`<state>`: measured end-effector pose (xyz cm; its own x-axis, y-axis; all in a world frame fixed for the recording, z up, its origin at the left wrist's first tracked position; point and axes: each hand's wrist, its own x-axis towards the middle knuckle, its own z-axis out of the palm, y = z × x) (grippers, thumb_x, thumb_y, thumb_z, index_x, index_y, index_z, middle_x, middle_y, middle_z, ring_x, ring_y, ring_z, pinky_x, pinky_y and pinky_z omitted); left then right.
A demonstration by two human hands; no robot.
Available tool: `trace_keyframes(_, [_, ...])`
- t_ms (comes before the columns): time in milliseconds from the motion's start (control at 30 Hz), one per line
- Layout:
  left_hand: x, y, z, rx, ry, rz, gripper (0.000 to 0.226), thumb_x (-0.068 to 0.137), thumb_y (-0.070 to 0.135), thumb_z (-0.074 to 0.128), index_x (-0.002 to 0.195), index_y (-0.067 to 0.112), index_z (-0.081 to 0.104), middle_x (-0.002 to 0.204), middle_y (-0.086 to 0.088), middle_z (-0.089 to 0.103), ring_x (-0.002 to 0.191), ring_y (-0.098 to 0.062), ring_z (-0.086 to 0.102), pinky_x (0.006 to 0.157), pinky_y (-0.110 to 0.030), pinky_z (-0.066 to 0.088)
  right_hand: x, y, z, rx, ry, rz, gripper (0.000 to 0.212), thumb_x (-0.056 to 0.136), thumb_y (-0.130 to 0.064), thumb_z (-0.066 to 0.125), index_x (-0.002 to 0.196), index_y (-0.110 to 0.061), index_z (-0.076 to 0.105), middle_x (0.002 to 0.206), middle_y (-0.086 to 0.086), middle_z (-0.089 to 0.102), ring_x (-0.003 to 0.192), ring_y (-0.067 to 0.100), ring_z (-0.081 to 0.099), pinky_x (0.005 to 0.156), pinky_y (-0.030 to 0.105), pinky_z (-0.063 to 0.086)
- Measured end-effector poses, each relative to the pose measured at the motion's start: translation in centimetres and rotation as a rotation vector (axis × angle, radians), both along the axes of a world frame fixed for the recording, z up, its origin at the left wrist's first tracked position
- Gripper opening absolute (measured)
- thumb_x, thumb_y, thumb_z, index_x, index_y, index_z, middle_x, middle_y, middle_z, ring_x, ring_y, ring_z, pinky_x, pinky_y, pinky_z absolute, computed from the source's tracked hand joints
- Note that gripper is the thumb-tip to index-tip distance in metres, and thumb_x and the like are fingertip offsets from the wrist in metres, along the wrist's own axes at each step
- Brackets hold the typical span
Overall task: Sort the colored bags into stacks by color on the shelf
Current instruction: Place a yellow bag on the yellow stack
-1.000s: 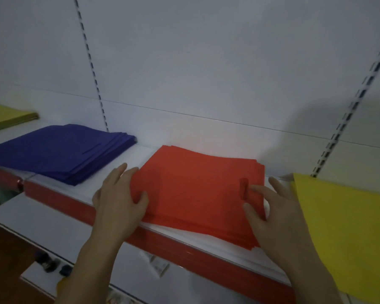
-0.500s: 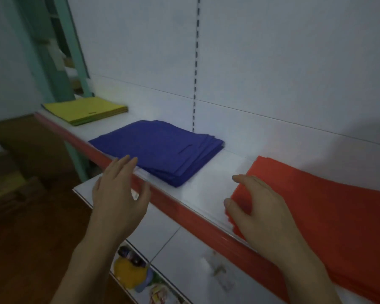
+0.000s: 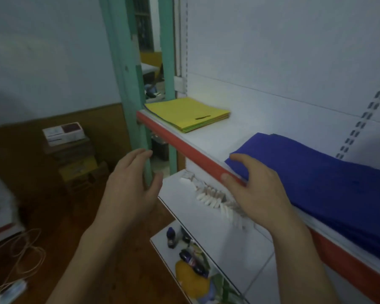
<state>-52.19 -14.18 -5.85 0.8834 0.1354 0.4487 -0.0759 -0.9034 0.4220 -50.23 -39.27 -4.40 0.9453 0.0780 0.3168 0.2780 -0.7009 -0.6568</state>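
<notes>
While both hands hover at the shelf's front, the holdings stand thus.

Shelf (image 3: 208, 139), white top, red front lip: carries the task's bags.

Blue stack (image 3: 316, 178): one, at the right, its near corner at the lip.

Yellow stack (image 3: 184, 113): one, at the far left end, well apart from the blue. Its lower edges look greenish, so the pile may be mixed, though that cannot be told for sure.

Bags per stack: not countable, edges too fine.

Hands: two.
- Left hand (image 3: 129, 189): released, fingers spread, in the air off the shelf's end, holding nothing.
- Right hand (image 3: 257, 194): fingers loosely curved over the blue stack's near corner, thumb against the red lip. It appears to touch rather than grasp, and nothing is lifted.

Step in hand, by judgement: squaring the blue stack. To do it well, press flat with the right hand and bring the left to the opposite side. Then nudge the edges together, back from the lip, so no bag slides off.

Lower shelves (image 3: 178, 194): two, with small goods, not part of the sort.
</notes>
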Motion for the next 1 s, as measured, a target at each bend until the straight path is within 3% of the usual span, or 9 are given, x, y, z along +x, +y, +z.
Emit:
trace_keyframes(100, [2.4,4.4,-0.2,-0.006,0.012,0.036,0.057,0.095,0.042,0.057,0.147,0.022,0.044,0.153,0.004,0.041,0.141,-0.014,0.035,0.113,-0.036,0.032,3.5,4.0,0.2,0.000,0.002,0.029,0.052,0.094,-0.042,0.062,0.142,-0.030,0.048,0.138,-0.011,0.055,0.113,-0.001,0.044,0.089,0.018,0.035])
trace_keyframes(367, [12.7,11.2,-2.1,-0.015,0.034,-0.022,0.056,0.094,0.038,0.059,0.146,0.022,0.045,0.150,0.004,0.042,0.139,-0.013,0.038,0.113,-0.039,0.038,13.9,11.6,-1.5,-0.011,-0.007,-0.001,0.051,0.096,-0.050,0.054,0.142,-0.027,0.049,0.142,-0.009,0.053,0.129,0.008,0.047,0.093,0.018,0.033])
trace_keyframes(567, [22.7,14.6,-1.6,-0.028,0.052,-0.152,0.050,0.093,0.033,0.061,0.139,0.017,0.052,0.143,-0.001,0.049,0.136,-0.019,0.043,0.111,-0.044,0.039,21.2,14.2,-1.6,-0.029,0.017,-0.090,0.055,0.095,-0.056,0.049,0.143,-0.029,0.048,0.145,-0.010,0.048,0.133,0.010,0.041,0.098,0.024,0.033])
trace_keyframes(767, [30.6,16.9,-1.5,-0.040,0.028,-0.288,0.046,0.092,0.030,0.062,0.136,0.016,0.054,0.141,-0.001,0.050,0.135,-0.018,0.043,0.111,-0.034,0.034,26.5,16.3,-1.9,-0.110,-0.009,-0.278,0.059,0.088,-0.060,0.049,0.135,-0.025,0.056,0.143,0.001,0.048,0.138,0.022,0.030,0.105,0.036,0.032])
trace_keyframes(900, [36.7,17.3,-1.1,-0.070,0.050,-0.407,0.048,0.094,0.041,0.056,0.136,0.019,0.055,0.146,-0.001,0.047,0.139,-0.019,0.040,0.112,-0.043,0.036,28.4,16.8,-2.3,-0.143,0.111,-0.382,0.051,0.092,-0.056,0.053,0.136,-0.030,0.052,0.145,-0.001,0.045,0.138,0.021,0.031,0.105,0.034,0.031])
trace_keyframes(1000, [41.0,16.7,-0.9,0.018,0.109,-0.472,0.060,0.087,0.057,0.043,0.138,0.026,0.051,0.154,0.003,0.038,0.149,-0.020,0.022,0.116,-0.064,0.018,29.3,16.6,-2.5,-0.086,0.170,-0.539,0.043,0.092,-0.050,0.055,0.132,-0.035,0.049,0.138,-0.001,0.049,0.128,0.021,0.042,0.096,0.032,0.035])
